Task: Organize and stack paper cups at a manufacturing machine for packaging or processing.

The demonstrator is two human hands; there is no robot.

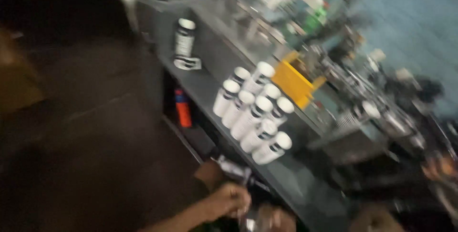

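Note:
The view is motion-blurred. My left hand (231,198) is at the bottom centre, just below the front edge of a grey metal bench (205,84), with its fingers curled around a shiny clear plastic piece (244,210). My right hand (275,218) is beside it at the bottom edge, too smeared to read its fingers. A crinkled silvery wrapper (234,169) lies just above my left hand. Further up the bench stands a tight cluster of several white bottles (253,115) with white caps and dark bands. None of them touches my hands.
A single dark bottle with a white cap (184,38) stands alone at the far end of the bench. A yellow machine part (292,84) and grey machinery (362,127) fill the right side. An orange-red object (182,108) stands under the bench. Another person's hand (441,167) shows at the right edge.

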